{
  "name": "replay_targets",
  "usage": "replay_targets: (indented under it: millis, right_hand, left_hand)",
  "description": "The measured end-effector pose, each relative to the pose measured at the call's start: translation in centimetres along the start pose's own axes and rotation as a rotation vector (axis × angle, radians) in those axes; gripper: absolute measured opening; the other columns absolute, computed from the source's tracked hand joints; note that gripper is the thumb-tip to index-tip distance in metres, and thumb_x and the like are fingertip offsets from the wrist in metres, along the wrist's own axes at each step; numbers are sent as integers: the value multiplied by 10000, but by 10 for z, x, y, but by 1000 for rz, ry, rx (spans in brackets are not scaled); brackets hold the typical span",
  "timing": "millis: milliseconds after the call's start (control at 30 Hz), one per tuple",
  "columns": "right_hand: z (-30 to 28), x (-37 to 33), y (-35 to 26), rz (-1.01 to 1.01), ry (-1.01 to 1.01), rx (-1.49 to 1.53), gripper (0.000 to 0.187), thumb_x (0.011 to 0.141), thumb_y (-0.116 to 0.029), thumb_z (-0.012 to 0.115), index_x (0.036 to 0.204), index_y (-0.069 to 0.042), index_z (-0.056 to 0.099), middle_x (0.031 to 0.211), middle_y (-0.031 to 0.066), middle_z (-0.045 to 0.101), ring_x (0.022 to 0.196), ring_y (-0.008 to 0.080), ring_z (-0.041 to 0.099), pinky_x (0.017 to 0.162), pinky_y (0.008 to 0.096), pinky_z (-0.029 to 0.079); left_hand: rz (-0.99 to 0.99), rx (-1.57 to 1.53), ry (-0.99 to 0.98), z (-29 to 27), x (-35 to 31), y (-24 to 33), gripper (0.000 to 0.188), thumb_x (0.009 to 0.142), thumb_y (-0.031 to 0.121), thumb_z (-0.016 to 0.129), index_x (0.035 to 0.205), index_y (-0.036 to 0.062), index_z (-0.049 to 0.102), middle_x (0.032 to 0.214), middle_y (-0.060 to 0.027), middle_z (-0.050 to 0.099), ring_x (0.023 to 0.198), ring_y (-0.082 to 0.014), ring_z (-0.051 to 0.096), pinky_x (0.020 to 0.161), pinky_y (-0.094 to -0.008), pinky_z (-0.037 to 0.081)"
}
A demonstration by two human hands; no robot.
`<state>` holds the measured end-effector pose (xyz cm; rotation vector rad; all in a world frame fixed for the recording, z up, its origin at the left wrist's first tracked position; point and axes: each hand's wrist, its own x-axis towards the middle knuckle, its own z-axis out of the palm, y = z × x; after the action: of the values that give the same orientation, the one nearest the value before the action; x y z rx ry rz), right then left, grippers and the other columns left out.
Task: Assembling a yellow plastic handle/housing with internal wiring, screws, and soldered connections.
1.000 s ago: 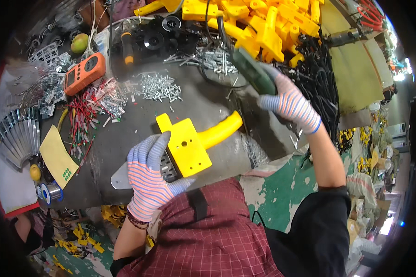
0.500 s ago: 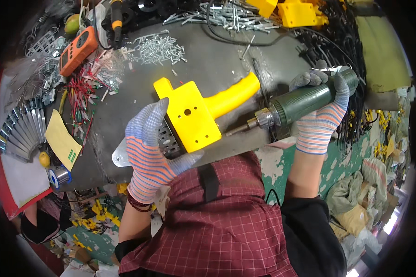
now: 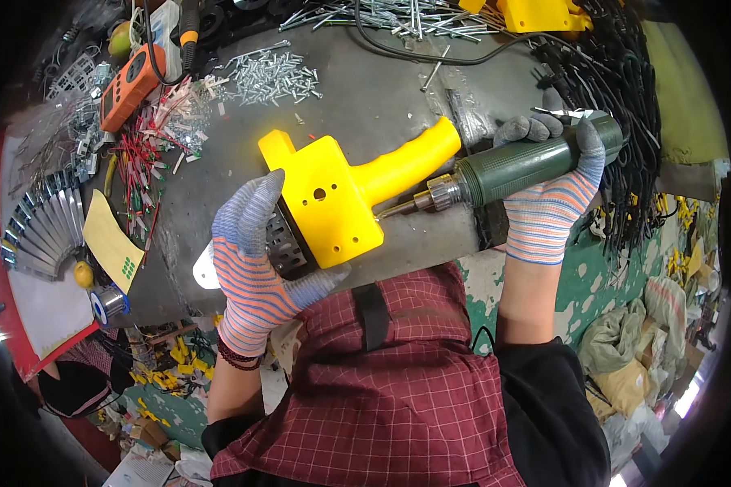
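I have the left hand (image 3: 256, 272) gripping the yellow handled housing (image 3: 323, 195) from its left, near the workbench (image 3: 207, 174)'s front edge; the right hand (image 3: 542, 215) grips a green electric screwdriver (image 3: 516, 169), bit (image 3: 400, 209) just beside the housing.

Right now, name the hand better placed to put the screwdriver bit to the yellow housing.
Right, I'd judge: the right hand holds the green power screwdriver, its bit pointing toward the yellow housing, while the left hand holds that housing.

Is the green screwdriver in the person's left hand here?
No, the right hand grips the green screwdriver, while the left hand holds the yellow plastic housing.
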<state>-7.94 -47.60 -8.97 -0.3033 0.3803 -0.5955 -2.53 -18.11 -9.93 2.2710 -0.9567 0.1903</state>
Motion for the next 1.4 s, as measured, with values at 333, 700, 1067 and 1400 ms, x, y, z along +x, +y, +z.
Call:
replay_targets:
  millis: [333, 700, 1067, 1400]
  right_hand:
    - [5, -5, 11, -51, 134, -99, 398, 802, -199, 715, 1104, 5, 556, 720, 8, 500, 686, 154, 489, 762, 350, 465]
    - [-2, -8, 11, 73, -94, 45, 561, 792, -206, 714, 1276, 4, 523, 736, 13, 455, 700, 154, 461, 781, 336, 461]
    - [-4, -4, 8, 68, -103, 31, 580, 810, -216, 711, 1301, 18, 510, 763, 8, 481, 718, 157, 485, 794, 348, 472]
    - [1, -4, 5, 110, -132, 78, 577, 787, -201, 739, 1270, 25, 520, 758, -4, 470, 717, 147, 474, 777, 322, 455]
  left_hand:
    - [5, 29, -20, -10, 1, 2, 880, 602, 458, 828, 1332, 102, 490, 1217, -120, 534, 1099, -331, 522, 971, -460, 399]
    - [-42, -151, -88, -37, 0, -7, 687, 711, 426, 770, 1280, 107, 555, 1201, -126, 561, 1109, -339, 525, 991, -456, 408]
    - [-69, 440, 101, -60, 31, -107, 134, 787, 101, 719, 891, 78, 638, 921, -117, 642, 832, -322, 615, 726, -417, 487]
    - [-89, 468, 196, -69, 22, -103, 138, 775, 72, 709, 903, 73, 660, 865, -109, 648, 811, -317, 618, 754, -413, 483]
